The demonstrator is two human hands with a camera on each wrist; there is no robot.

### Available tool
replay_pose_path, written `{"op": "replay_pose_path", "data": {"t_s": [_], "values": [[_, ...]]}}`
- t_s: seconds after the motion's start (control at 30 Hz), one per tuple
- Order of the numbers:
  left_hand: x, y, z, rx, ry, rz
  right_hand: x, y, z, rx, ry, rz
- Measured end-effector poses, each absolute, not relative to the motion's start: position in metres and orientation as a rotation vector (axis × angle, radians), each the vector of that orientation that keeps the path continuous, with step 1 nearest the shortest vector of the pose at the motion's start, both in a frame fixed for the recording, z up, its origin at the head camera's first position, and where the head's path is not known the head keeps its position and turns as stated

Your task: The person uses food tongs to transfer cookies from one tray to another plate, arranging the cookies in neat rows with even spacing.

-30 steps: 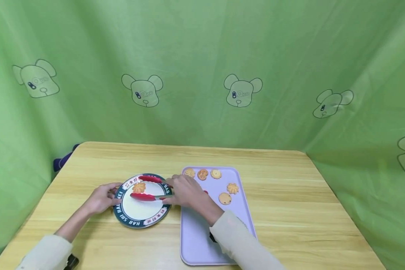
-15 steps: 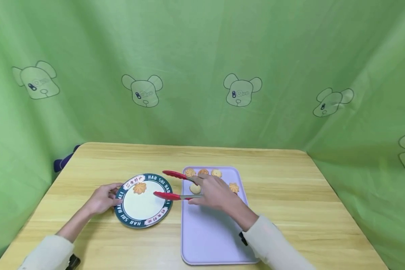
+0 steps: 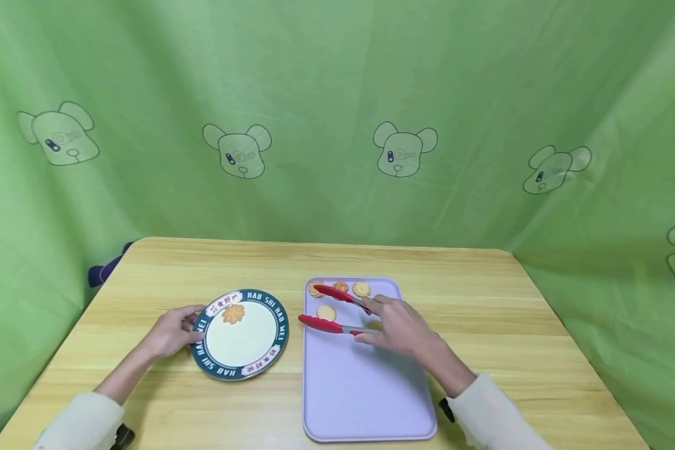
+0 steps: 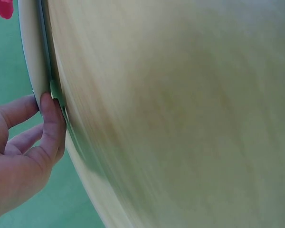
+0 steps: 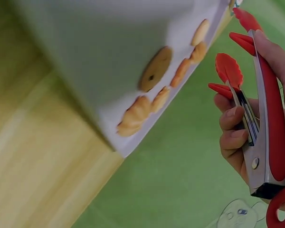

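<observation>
My left hand (image 3: pixel 170 332) pinches the rim of a round white plate (image 3: pixel 239 344) with a dark green lettered border; thumb and finger meet at its edge in the left wrist view. One flower-shaped cookie (image 3: pixel 233 314) lies on the plate. My right hand (image 3: pixel 399 328) grips red-tipped metal tongs (image 5: pixel 270 104) over the lilac tray (image 3: pixel 365 400). The tong tips are spread, with nothing between them in the right wrist view. From the head view, a round pale cookie (image 3: pixel 326 312) shows between the tips.
Several cookies sit along the tray's far edge, among them a pale scalloped cookie (image 3: pixel 362 289). In the right wrist view a flat spotted cookie (image 5: pixel 156 69) lies nearer the tray's middle. The wooden table (image 3: pixel 500 350) backs onto a green curtain (image 3: pixel 326 200).
My right hand has carried the spread tongs rightward from over the plate to over the tray, leaving the flower-shaped cookie on the plate. My left hand stays at the plate's rim.
</observation>
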State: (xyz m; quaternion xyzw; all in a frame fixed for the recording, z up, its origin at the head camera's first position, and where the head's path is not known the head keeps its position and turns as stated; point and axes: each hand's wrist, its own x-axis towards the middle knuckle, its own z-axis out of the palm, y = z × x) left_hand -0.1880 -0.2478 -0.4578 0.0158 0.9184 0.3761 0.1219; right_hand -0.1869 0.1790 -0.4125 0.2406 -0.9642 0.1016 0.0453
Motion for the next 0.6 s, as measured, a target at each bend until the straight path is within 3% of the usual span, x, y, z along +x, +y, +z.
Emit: {"op": "replay_pose_path", "data": {"t_s": [0.6], "values": [[-0.188, -0.248, -0.457, 0.042, 2.681, 1.083, -0.183, 0.203, -0.428, 0.692, -3.01, 0.399]]}}
